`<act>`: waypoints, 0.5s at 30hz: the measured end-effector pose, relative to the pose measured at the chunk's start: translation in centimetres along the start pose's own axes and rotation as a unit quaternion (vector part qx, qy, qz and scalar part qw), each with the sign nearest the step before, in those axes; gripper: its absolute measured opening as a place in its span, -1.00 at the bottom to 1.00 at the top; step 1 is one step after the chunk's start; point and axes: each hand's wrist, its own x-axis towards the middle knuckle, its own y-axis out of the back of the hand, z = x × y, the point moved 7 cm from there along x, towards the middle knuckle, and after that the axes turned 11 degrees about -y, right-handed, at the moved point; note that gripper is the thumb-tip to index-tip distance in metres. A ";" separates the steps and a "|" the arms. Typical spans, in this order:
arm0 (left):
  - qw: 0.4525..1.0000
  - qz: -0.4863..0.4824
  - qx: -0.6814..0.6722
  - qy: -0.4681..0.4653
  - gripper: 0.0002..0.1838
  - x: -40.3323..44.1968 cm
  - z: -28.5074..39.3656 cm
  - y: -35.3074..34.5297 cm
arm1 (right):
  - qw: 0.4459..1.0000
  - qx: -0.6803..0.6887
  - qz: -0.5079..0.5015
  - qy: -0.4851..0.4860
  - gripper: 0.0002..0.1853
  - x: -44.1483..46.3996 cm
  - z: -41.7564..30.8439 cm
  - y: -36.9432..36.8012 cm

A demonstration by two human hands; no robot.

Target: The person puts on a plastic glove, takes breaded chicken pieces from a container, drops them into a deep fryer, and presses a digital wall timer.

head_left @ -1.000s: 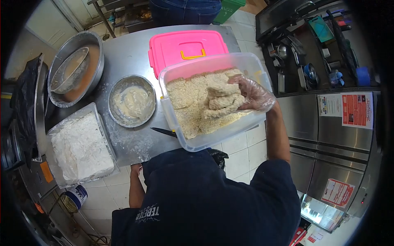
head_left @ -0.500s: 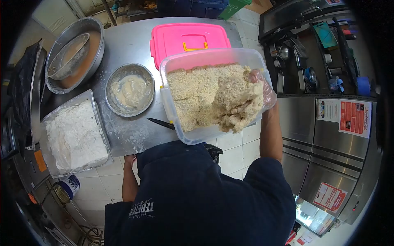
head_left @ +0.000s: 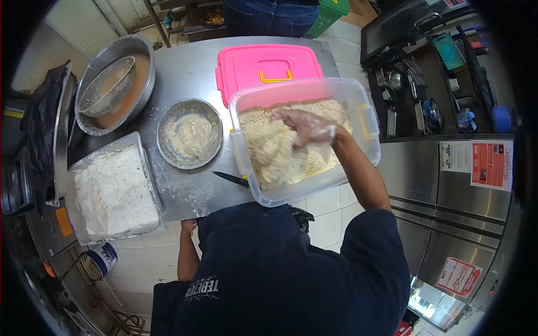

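My right hand (head_left: 307, 127), in a clear plastic glove, is closed on a crumb-coated piece (head_left: 273, 152), blurred by motion, over the left part of a clear plastic bin (head_left: 370, 154). Pale crumbs (head_left: 330, 112) fill the bin. My left hand (head_left: 189, 225) hangs low by the front edge of the metal table, its fingers mostly hidden. A metal bowl of pale batter (head_left: 190, 137) stands left of the bin, and a black-handled knife (head_left: 230, 178) lies between them.
A pink lid (head_left: 241, 64) lies behind the bin. At the left are a tray of white flour (head_left: 115, 193) and a large basin (head_left: 150, 67) with a strainer in brownish liquid. Another person (head_left: 272, 17) stands across the table (head_left: 182, 59).
My right hand has moved left across the bin with the coated piece, from the bin's right side. My left hand stays low at the table edge. The camera view has shifted slightly.
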 end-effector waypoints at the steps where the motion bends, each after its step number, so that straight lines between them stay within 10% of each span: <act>1: 1.000 -0.005 0.004 0.001 -0.69 0.2 -0.1 0.0 | 0.995 -0.073 0.062 -0.040 -0.36 1.2 0.1 0.4; 5: 0.999 -0.015 -0.042 0.006 -0.67 -0.8 0.6 -0.2 | 0.924 -0.246 0.159 -0.245 -0.25 4.6 0.9 2.4; 15: 1.000 -0.020 -0.006 0.009 -0.76 -1.2 -1.0 -0.2 | 0.943 -0.242 0.155 -0.170 -0.24 6.4 3.7 3.5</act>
